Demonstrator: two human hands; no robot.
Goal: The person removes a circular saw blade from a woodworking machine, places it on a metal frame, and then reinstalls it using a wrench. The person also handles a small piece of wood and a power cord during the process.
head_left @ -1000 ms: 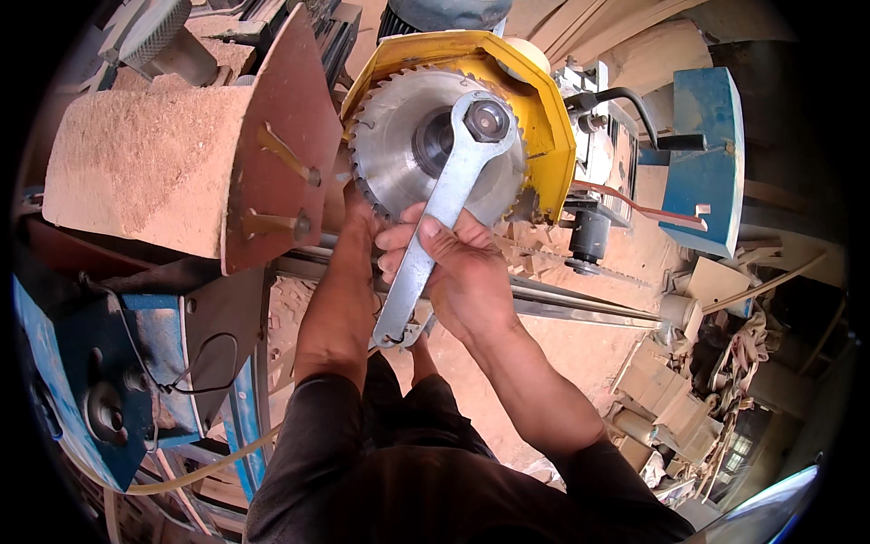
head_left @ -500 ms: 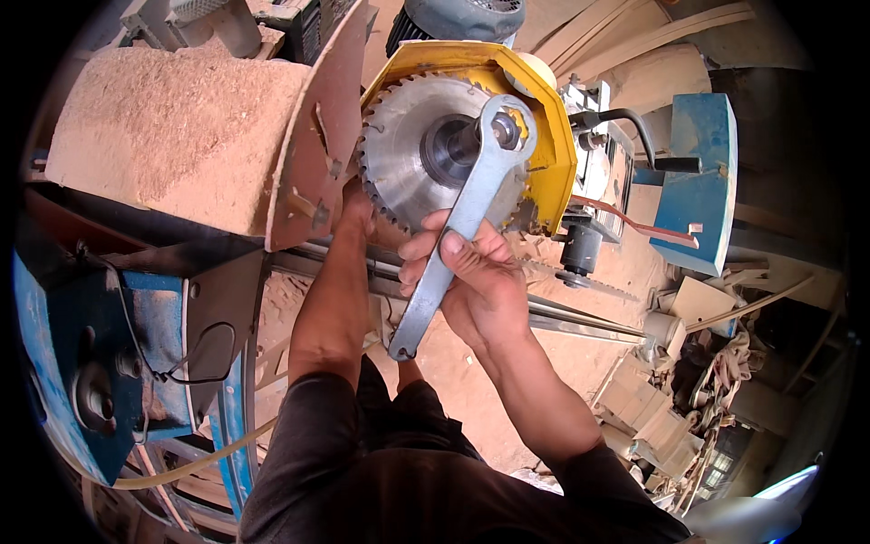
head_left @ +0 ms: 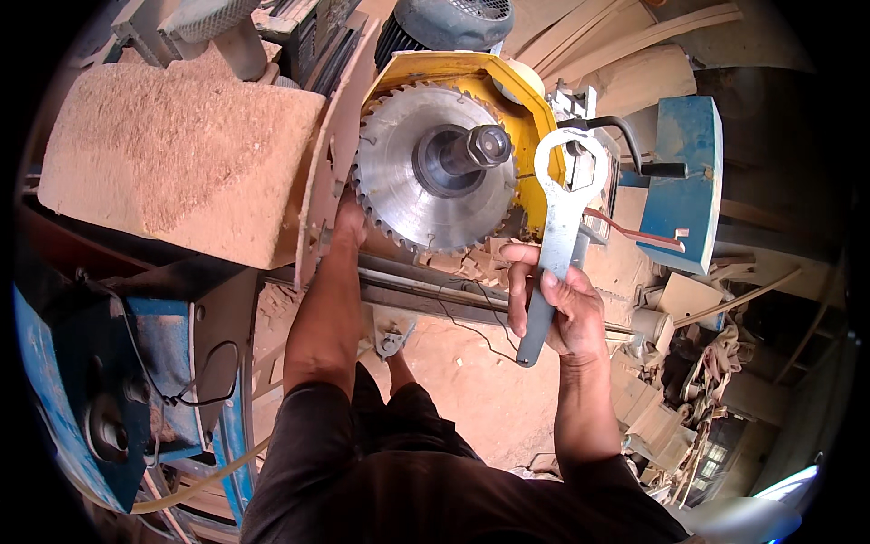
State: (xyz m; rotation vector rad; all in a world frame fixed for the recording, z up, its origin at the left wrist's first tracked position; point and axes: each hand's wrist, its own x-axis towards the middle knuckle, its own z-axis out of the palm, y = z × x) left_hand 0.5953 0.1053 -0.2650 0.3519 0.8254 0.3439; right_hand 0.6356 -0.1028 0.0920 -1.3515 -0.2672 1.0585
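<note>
My right hand [head_left: 580, 313] holds a flat steel ring wrench [head_left: 564, 227] by its handle, the ring end up. That ring is to the right of a toothed circular saw blade [head_left: 390, 172], apart from the arbor nut [head_left: 490, 145] at the blade's hub. The blade sits upright inside an open yellow guard [head_left: 536, 100]. My left hand [head_left: 352, 220] reaches to the blade's lower left edge. Its fingers are hidden behind the blade and the brown panel [head_left: 331, 154], so what they touch cannot be seen.
A sawdust-covered board [head_left: 172, 145] lies to the left, above a blue machine housing [head_left: 163, 335]. Behind the guard is a motor [head_left: 453, 23]. A black bent handle [head_left: 666, 170] and blue panel [head_left: 680, 181] stand right. Metal rails [head_left: 435, 295] cross below the blade; wood scraps [head_left: 643, 399] pile up right.
My right hand has carried the wrench right, off the front of the arbor nut, and turned it more upright. The nut now shows fully. My left hand stays by the blade's edge.
</note>
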